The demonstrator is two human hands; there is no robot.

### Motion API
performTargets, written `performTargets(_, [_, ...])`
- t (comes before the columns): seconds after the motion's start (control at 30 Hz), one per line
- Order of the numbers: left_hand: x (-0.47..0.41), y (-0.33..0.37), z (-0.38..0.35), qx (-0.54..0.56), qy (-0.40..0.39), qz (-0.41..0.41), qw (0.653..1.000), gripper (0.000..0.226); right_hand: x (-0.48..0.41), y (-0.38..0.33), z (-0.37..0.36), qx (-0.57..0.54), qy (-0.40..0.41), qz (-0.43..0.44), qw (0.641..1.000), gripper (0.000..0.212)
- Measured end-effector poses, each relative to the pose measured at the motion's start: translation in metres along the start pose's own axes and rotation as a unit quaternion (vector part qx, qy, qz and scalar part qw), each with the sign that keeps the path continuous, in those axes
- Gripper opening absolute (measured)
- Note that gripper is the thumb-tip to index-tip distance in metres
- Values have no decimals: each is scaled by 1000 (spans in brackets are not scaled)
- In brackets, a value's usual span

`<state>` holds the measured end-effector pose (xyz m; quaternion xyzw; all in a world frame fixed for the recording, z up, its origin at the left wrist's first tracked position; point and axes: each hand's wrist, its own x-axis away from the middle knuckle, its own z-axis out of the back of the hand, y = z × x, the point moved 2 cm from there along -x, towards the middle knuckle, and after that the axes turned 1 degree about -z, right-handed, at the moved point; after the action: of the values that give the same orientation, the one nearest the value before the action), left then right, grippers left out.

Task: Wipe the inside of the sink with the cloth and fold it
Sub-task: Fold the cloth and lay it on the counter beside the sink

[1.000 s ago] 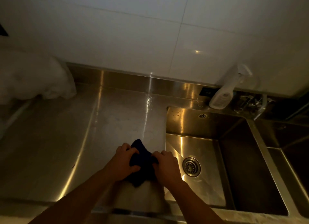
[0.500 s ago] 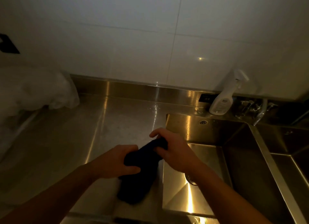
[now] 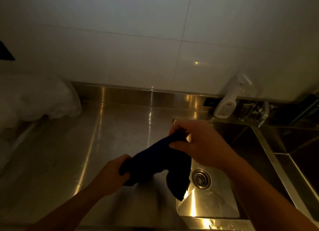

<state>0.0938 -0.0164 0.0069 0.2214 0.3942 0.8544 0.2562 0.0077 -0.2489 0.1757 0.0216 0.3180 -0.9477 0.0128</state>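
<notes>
A dark blue cloth [image 3: 158,163] hangs in the air between my two hands, over the steel counter at the sink's left rim. My left hand [image 3: 110,175] grips its lower left end. Its upper end is pinched in my right hand [image 3: 198,144], held higher and further back. A loose corner of the cloth droops down over the sink's left edge. The steel sink [image 3: 215,205] lies below to the right, its round drain [image 3: 201,178] showing just right of the cloth.
The steel counter [image 3: 69,153] stretches left of the sink. A white crumpled plastic bag [image 3: 34,99] sits at the far left. A white spray bottle [image 3: 227,101] and a tap [image 3: 262,113] stand behind the sink. A second basin [image 3: 302,153] lies right.
Both hands lifted the cloth off the counter. My right hand rose up and back with one end, stretching the cloth out; a corner now dangles over the sink edge.
</notes>
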Motion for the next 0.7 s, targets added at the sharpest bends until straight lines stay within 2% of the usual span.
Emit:
performTargets(0.1, [-1, -7, 27, -75, 21, -16, 997, 23, 2, 20, 9, 3, 18, -48, 999, 23])
performTargets(0.17, [-8, -2, 49, -135, 25, -38, 990, 13, -2, 34, 11, 22, 17, -63, 998, 16])
performTargets(0.3, [-24, 29, 96, -175, 65, -55, 981, 12, -14, 56, 14, 80, 8, -71, 994, 16])
performTargets(0.47, [-16, 46, 113, -271, 105, -134, 947, 15, -7, 80, 0, 127, 66, -53, 988, 18])
performTargets(0.6, [8, 3, 67, -262, 50, -136, 954, 23, 21, 103, -56, 192, 45, -49, 979, 19])
performTargets(0.7, [35, -49, 10, -313, -76, -83, 943, 22, 55, 122, -112, 211, -49, -55, 975, 21])
